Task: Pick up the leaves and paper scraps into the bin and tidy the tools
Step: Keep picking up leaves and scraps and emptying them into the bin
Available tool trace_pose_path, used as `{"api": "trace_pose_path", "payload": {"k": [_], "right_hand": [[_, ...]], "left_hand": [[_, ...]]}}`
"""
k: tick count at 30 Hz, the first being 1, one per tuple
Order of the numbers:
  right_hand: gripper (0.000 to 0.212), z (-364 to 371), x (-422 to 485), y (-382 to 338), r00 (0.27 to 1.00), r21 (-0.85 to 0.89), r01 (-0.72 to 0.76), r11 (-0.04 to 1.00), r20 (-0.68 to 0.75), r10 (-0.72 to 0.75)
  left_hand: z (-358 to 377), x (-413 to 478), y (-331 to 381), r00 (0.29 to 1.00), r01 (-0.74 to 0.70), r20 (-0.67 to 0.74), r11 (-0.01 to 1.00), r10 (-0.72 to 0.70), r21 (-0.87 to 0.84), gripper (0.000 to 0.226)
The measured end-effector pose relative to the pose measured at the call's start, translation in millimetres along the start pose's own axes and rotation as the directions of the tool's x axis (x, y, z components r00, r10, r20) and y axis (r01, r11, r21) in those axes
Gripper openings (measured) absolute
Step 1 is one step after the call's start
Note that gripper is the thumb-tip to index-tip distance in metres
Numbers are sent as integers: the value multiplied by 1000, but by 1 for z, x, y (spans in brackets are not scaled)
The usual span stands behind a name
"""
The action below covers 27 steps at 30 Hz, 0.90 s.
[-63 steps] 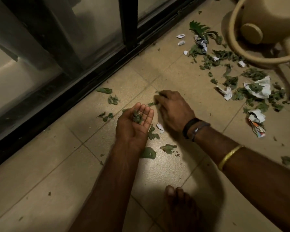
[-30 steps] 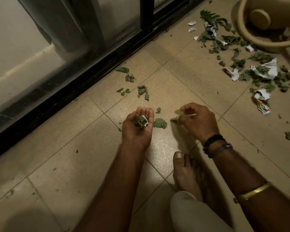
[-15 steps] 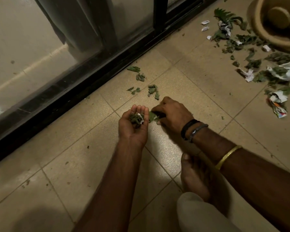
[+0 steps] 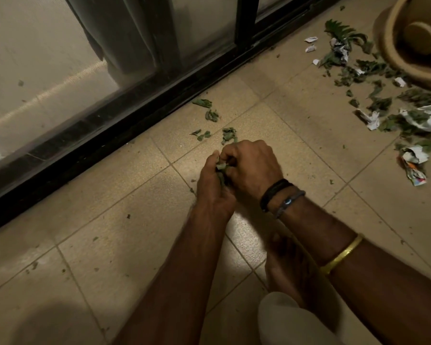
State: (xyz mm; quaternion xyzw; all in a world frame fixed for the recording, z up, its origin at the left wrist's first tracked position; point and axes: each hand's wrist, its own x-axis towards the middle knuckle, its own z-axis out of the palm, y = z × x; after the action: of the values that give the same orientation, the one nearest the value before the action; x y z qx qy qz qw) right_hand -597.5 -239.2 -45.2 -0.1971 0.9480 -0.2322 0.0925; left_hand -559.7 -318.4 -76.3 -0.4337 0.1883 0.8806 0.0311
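Observation:
My left hand (image 4: 213,181) is cupped around a small bunch of green leaves (image 4: 220,168) low over the tiled floor. My right hand (image 4: 251,168) lies against it with curled fingers pressing more leaf pieces into that bunch. A few loose leaves (image 4: 212,115) remain on the tiles just beyond my hands, near the door track. A large scatter of leaves and crumpled paper scraps (image 4: 423,118) covers the floor at the upper right. Another paper wad (image 4: 414,165) lies at the right edge.
A black sliding-door track (image 4: 135,120) with glass runs diagonally across the upper left. A tan watering can (image 4: 408,53) stands at the top right corner, beside the scraps. My bare foot (image 4: 286,265) and a pale trouser knee (image 4: 291,319) are under my right forearm.
My right hand picked a leaf off the floor and brought it over to the left palm. My left hand has closed more around the bunch. The view has shifted slightly left.

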Motion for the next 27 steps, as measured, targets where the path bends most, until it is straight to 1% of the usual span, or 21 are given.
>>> {"api": "trace_pose_path", "payload": {"k": [1,2,3,5,6,8,11,12,14,15,17,18,19,20,21,22,23,24,25,26,27], "right_hand": [[18,2,2,-3,1000,4,-12,1000,-9,12],[20,3,4,-4,999,46,-36,998,11,35],[25,0,5,-3,997,139,-68,988,56,61],[35,-9,5,-3,984,356,-123,926,166,67],[38,-13,7,-2,981,412,-125,903,188,50],[35,-17,19,4,992,416,-101,904,112,60],[29,-14,47,14,987,443,-144,885,6,158],[29,-11,56,17,981,424,-165,890,-21,192],[32,-1,73,25,976,292,-195,936,-32,213],[34,4,78,29,984,190,-174,966,-6,179],[29,15,82,33,994,-45,-57,997,96,61],[24,19,82,34,991,-119,-5,993,132,21],[20,22,82,36,991,-127,2,992,130,15],[17,24,82,37,994,-80,-27,996,106,35],[15,23,81,37,993,23,-89,996,83,87],[12,21,79,34,988,169,-150,974,69,141],[11,18,76,29,982,326,-189,926,71,175],[11,16,72,21,982,449,-187,874,74,172],[11,15,68,12,989,507,-150,849,60,138],[11,16,64,4,995,511,-100,854,35,96],[10,18,61,-3,999,465,-47,884,15,45]], "left_hand": [[3,-1,-1,1000,12,-3,1000,-12,23,31],[4,0,-1,1000,16,-7,999,-16,34,27],[5,1,1,1000,12,-18,999,-11,38,23],[4,3,9,1000,2,-30,1000,-1,13,19],[3,4,13,1000,-2,-30,1000,1,-7,17],[1,6,21,999,-17,-46,998,14,-67,9],[-4,8,37,999,-37,-24,981,33,-188,7],[-7,10,43,999,-43,-22,976,39,-215,8],[-10,11,52,999,-51,-22,969,47,-242,7],[-11,10,56,999,-53,-15,968,51,-244,7],[-13,11,61,998,-60,-9,965,60,-253,8],[-14,13,62,998,-66,-16,964,63,-258,10],[-16,16,63,998,-69,-24,963,65,-260,12],[-17,19,64,997,-74,-33,964,68,-257,16],[-17,22,63,997,-80,-39,965,72,-249,19],[-16,24,62,996,-83,-44,969,75,-233,23],[-15,25,60,996,-84,-42,973,76,-214,27],[-13,26,58,996,-84,-34,977,78,-197,30],[-11,26,56,997,-83,-23,979,80,-185,30],[-8,26,55,997,-80,-13,981,78,-179,28],[-6,26,54,997,-72,-5,980,72,-187,27]]}}
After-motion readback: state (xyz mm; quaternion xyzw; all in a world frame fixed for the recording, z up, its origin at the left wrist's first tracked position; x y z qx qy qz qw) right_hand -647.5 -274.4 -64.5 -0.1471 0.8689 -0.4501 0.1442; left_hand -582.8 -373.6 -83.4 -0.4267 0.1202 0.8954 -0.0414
